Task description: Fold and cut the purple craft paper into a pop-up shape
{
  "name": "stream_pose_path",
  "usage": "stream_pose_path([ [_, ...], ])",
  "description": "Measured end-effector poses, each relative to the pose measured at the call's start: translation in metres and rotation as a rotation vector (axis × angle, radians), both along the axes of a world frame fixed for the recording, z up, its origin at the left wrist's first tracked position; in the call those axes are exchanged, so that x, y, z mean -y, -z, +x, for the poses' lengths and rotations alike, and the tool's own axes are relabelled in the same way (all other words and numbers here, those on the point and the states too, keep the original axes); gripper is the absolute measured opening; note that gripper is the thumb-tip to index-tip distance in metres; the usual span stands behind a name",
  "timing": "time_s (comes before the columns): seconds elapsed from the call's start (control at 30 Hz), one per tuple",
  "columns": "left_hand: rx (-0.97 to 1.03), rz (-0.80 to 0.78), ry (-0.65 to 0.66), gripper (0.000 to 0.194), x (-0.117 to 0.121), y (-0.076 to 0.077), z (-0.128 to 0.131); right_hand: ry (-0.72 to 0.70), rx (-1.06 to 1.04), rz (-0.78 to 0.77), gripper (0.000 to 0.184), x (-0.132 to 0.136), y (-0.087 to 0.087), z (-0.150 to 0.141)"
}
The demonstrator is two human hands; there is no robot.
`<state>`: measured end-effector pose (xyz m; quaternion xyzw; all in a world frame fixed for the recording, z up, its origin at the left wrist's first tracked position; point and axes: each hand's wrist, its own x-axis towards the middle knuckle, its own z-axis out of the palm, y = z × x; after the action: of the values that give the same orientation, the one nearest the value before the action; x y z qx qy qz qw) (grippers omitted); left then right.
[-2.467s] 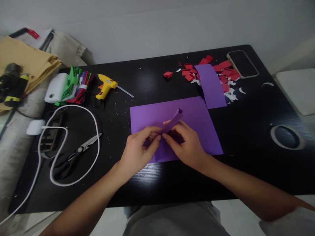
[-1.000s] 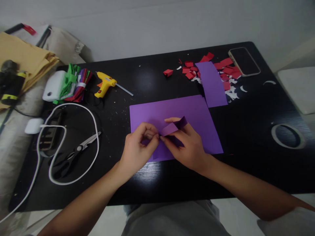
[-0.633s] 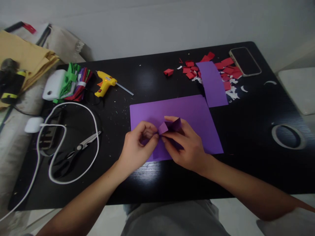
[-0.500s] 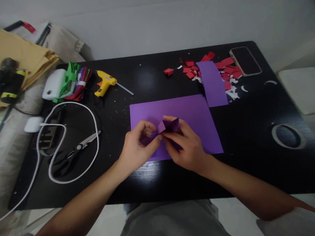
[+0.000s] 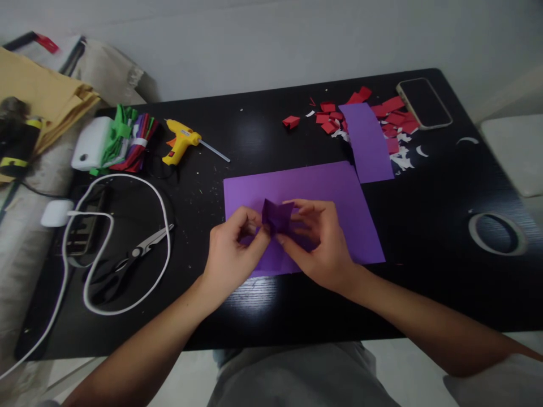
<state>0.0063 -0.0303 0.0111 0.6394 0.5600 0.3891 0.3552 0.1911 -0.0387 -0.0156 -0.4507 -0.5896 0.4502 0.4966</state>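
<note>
Between my two hands is a small folded piece of purple paper (image 5: 278, 216), its upper corners standing up. My left hand (image 5: 237, 243) pinches its lower left side with thumb and fingers. On the other side my right hand (image 5: 322, 243) holds it, thumb at the lower edge and fingers curved behind the right corner. Both hands are over a large purple sheet (image 5: 339, 186) lying flat on the black table. The fingers partly hide the lower part of the folded piece.
A purple strip (image 5: 368, 144) lies over red paper pieces (image 5: 394, 118) and white scraps, beside a phone (image 5: 425, 103). A tape ring (image 5: 498, 233) is at right. On the left are a yellow glue gun (image 5: 181, 141), scissors (image 5: 136, 252), a white cable (image 5: 167, 249) and bundled pipe cleaners (image 5: 127, 141).
The folded purple paper has turned and shifted slightly left, now showing its wider inner face. My right hand's fingers have spread from their tighter grip and moved behind its right corner.
</note>
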Motion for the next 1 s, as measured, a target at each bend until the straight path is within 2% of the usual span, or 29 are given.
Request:
stream_pose_path([
  [0.1,-0.025,0.021,0.004,0.011,0.001,0.0,0.001,-0.073,-0.062,-0.186,0.05,-0.004,0.0,-0.001],
  [0.17,-0.029,0.013,0.015,0.009,0.001,-0.001,0.001,-0.103,-0.086,-0.251,0.046,-0.007,-0.001,0.0],
  [0.47,-0.103,0.008,0.017,0.006,-0.001,-0.003,0.001,-0.06,-0.114,-0.219,0.024,-0.009,0.001,-0.001],
  [0.67,-0.127,-0.027,0.023,0.006,-0.005,0.001,-0.001,-0.057,-0.099,-0.249,0.026,-0.008,0.002,-0.002],
  [1.0,-0.07,-0.09,-0.024,0.011,-0.005,0.002,0.0,-0.091,-0.225,-0.413,0.024,-0.017,0.004,0.002],
])
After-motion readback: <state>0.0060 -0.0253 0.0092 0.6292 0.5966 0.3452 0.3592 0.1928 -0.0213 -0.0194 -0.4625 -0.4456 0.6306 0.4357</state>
